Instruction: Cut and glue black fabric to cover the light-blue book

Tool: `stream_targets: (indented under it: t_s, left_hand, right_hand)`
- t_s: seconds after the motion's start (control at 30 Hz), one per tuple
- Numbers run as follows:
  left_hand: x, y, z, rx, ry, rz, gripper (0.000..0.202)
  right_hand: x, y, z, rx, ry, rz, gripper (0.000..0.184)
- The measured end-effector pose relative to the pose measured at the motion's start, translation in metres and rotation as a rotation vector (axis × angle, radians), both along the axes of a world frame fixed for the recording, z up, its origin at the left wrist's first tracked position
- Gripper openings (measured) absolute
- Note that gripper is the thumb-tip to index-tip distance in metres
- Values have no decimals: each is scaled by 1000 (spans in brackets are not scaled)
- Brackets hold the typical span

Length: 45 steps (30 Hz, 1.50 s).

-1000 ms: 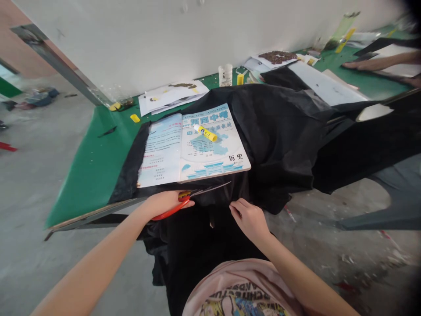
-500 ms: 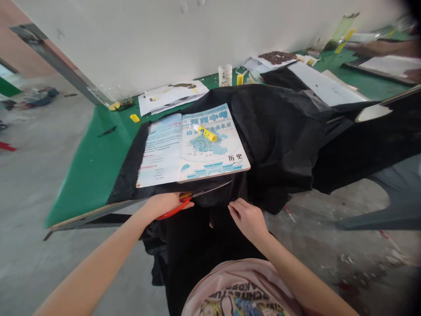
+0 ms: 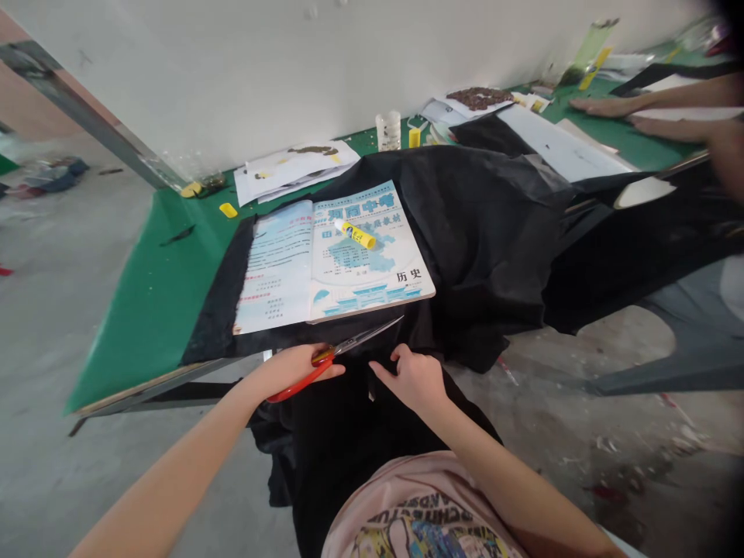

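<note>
My left hand (image 3: pixel 284 367) is closed around a pair of scissors (image 3: pixel 326 359) with red handles, its blades pointing to the right along the table's front edge. Black cloth (image 3: pixel 488 225) lies under an open book (image 3: pixel 372 271) and hangs over that edge. On the book's printed cover rests a yellow glue stick (image 3: pixel 356 234). Just right of the scissors, my right hand (image 3: pixel 419 380) is beside the hanging cloth, thumb and forefinger apart, with nothing visible between them.
The green table (image 3: pixel 131 294) runs along a white wall. Papers (image 3: pixel 299 169), a clear plastic cup (image 3: pixel 388 132) and a yellow cap (image 3: pixel 229 210) stand or lie toward the back. At far right another person's hands (image 3: pixel 604 106) rest on the table. A grey stool (image 3: pixel 686 333) is at the right.
My right hand has moved left and its thumb and forefinger have parted. The scissors remain in my left hand. Another person's hands have come into clearer view at far right.
</note>
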<state>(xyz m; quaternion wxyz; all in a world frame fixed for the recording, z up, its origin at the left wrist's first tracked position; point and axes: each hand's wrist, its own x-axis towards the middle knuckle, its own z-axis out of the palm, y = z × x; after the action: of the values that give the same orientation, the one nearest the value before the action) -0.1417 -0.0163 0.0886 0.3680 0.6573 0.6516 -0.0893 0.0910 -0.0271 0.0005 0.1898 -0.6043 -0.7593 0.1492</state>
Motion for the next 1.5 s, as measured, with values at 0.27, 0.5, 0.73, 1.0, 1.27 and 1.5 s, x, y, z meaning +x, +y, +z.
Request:
stream_targets:
  t_s: [0.27,0.5,0.73,1.0,1.27,1.5]
  left_hand:
    - [3,-4,-5,33,-32,-17,49]
    - [4,-6,-2,84,105,52,51]
    - [1,-10,-10,268,323,-38,56]
    - [0,-19,-16,177,220,-96,46]
    - [-1,-21,-25,122,184,-17,43]
    - [-14,-15,-26,110,143,6,46]
  right_hand:
    - [-31,34,-3,-87,-161,-31,46]
    - [-3,29,-16,77,-4,-50,19]
    - [20,15,-11,212,131,-58,20]
    - [40,15,0,160,307,-103,23]
    - [42,14,-3,208,278,-28,25]
    - [47,9,-6,240,239,-20,20]
